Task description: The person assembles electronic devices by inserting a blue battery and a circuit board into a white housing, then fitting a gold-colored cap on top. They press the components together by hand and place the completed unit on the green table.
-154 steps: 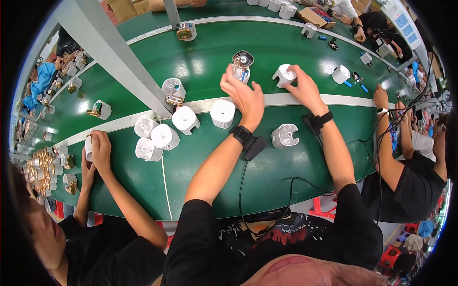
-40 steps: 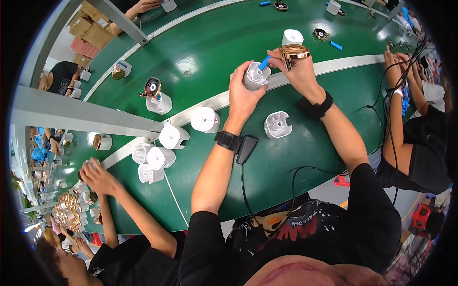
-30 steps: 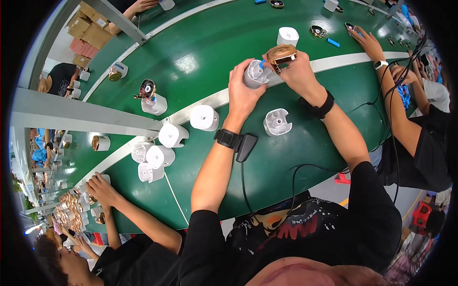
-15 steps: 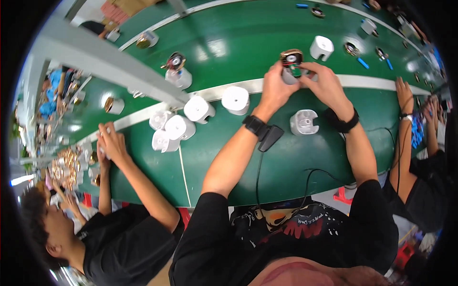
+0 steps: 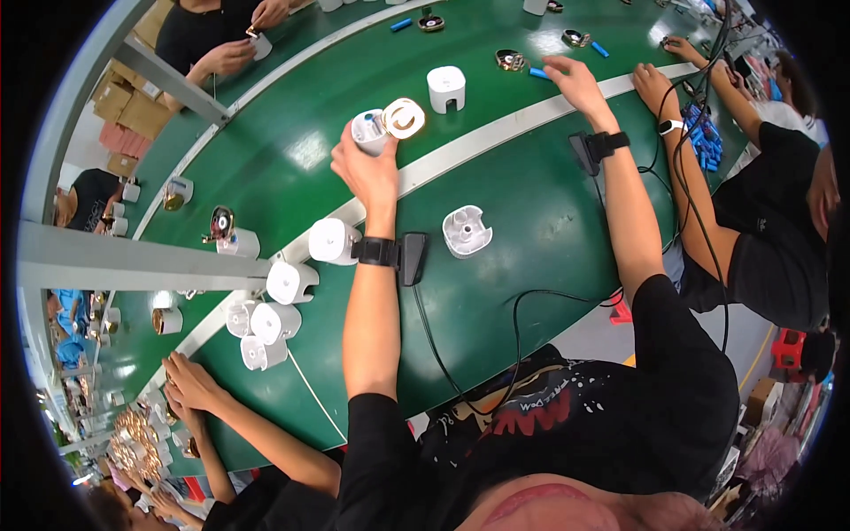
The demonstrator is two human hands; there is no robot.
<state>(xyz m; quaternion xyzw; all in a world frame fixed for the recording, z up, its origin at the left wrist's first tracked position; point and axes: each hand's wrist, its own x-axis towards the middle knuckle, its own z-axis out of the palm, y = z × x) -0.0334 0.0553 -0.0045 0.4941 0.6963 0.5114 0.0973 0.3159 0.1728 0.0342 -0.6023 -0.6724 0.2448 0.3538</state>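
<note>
My left hand [image 5: 365,168] is closed around a white plastic housing [image 5: 367,131], held over the far side of the green table. A round cover with a gold rim [image 5: 405,119] hangs at the housing's right side, its pale face upward. To the right, my right hand [image 5: 577,88] is stretched out, fingers extended, with its fingertips at the end of a blue cylinder [image 5: 538,73] that lies on the table. A gold-rimmed round part [image 5: 510,59] lies just left of that cylinder. Nearer me stands an open white housing [image 5: 467,232], its hollow side up.
A raised pale strip [image 5: 443,166] crosses the green table [image 5: 531,257]. White housings [image 5: 276,320] cluster at left; another [image 5: 446,87] stands beyond the strip. A grey post [image 5: 150,261] juts in at left. Black cables [image 5: 522,296] trail from my wrists. Co-workers sit on both sides.
My right hand has left the housing and reached right to the blue cylinder. The left hand still holds the housing, now with the gold-rimmed cover turned pale face up. The view has swung rightward.
</note>
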